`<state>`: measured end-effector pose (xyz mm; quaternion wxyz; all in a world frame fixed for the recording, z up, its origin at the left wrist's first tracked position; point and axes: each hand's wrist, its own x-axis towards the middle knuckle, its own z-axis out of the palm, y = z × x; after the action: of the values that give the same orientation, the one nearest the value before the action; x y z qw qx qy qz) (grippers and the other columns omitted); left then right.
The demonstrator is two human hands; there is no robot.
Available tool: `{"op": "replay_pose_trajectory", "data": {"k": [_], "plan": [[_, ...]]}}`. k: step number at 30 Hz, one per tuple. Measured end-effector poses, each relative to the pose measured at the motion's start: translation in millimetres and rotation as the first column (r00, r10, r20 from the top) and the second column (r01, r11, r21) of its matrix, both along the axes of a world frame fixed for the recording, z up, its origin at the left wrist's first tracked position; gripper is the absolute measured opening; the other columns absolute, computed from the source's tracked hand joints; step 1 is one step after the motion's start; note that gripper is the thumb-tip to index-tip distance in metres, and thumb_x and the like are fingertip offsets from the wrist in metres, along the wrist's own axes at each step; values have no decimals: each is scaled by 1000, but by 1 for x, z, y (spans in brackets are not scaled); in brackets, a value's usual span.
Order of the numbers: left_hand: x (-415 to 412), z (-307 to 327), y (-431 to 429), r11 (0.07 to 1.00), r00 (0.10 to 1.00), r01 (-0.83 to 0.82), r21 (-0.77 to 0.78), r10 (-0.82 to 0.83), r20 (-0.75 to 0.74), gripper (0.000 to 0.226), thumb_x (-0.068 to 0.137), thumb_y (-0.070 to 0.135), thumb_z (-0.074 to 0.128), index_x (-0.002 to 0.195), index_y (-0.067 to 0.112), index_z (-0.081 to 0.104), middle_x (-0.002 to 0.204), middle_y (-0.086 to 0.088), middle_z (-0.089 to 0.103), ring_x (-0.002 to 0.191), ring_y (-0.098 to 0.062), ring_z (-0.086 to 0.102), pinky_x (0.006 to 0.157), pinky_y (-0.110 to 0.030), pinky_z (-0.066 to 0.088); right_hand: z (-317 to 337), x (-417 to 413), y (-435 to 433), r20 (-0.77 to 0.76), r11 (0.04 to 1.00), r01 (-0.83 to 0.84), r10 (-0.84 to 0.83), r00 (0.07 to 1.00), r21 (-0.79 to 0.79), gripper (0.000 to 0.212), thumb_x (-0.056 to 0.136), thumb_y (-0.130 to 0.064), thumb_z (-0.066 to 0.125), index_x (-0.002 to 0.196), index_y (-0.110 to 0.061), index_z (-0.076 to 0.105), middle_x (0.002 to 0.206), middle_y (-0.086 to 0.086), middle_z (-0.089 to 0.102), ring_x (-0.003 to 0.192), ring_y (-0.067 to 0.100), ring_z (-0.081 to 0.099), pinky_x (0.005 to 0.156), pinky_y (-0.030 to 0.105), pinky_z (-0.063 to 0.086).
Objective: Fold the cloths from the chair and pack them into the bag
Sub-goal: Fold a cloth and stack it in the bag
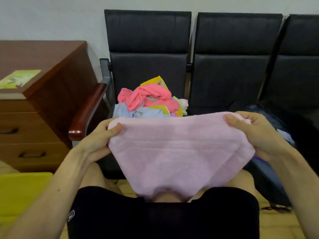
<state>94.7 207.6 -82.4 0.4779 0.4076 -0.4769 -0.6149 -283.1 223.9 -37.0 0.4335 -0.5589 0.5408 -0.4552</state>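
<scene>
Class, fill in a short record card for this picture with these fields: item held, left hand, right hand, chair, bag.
item held: pink towel, stretched between both hands, hanging over the lap
left hand: grips the towel's upper left corner
right hand: grips the upper right corner
chair: pile of unfolded cloths on the seat
bag: dark, at the right, cloth showing inside

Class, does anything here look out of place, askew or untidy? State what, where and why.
Only the heap of cloths on the chair: crumpled and tangled, not folded. The pink towel, gripped by the left hand and right hand, hangs smooth. Nothing looks spilled or damaged.
</scene>
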Motion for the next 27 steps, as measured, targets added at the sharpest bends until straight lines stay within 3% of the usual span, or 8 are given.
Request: {"op": "replay_pose_trajectory", "data": {"k": [2,5,9,13,17,21,24,27], "plan": [[-6,-10,1,994,993,-110,-4,110,-47,62,32,60,96,79,22,82,78,-1,76,70,-10,72,61,-23,58,-5,2,0,33,1000,30,-30,999,7,29,75,-38,68,82,-10,73,72,3,72,65,14,64,54,24,53],[-10,-28,2,962,957,-271,23,272,-101,37,58,41,86,85,16,81,88,-7,77,80,-15,73,71,-25,59,-18,8,1,29,996,78,-79,996,41,18,83,-28,67,83,-12,75,75,5,74,67,15,65,56,26,52],[-19,-48,2,895,895,-446,-5,446,-16,30,74,37,81,93,14,78,97,-12,75,95,-23,69,87,-38,54,-35,18,1,37,984,156,-160,986,80,18,92,-20,66,77,-19,78,74,4,73,69,12,63,63,29,47],[-25,-61,-1,865,865,-501,-24,501,26,18,82,36,72,88,19,75,91,-6,73,93,-20,65,85,-40,49,-44,31,3,138,966,225,-242,960,129,18,94,-15,62,80,-12,73,70,1,71,64,8,62,56,21,50],[-38,-64,-9,847,844,-531,-17,530,82,8,88,27,68,85,23,74,86,5,74,89,-10,65,83,-32,50,-46,40,-1,151,949,249,-280,948,195,19,95,-17,62,81,-15,73,75,2,73,69,10,65,61,27,51],[-52,-64,-16,849,839,-527,-25,525,145,7,91,19,68,89,19,75,87,2,75,86,-10,66,76,-30,51,-50,53,-10,179,947,216,-262,948,240,23,95,-19,62,79,-20,78,82,7,74,79,20,66,72,36,52],[-69,-56,-19,858,846,-512,-33,510,153,10,94,13,66,89,16,74,82,5,75,81,-8,68,66,-20,51,-54,58,-21,172,944,205,-254,952,260,31,95,-16,61,71,-25,78,80,0,74,75,11,67,70,33,53],[-87,-46,-19,874,857,-484,-44,484,177,11,94,13,65,90,16,75,84,2,76,83,-10,69,68,-23,53,-56,61,-30,190,950,148,-205,960,276,24,93,-17,63,74,-20,77,84,5,74,77,12,67,73,36,53]]}}
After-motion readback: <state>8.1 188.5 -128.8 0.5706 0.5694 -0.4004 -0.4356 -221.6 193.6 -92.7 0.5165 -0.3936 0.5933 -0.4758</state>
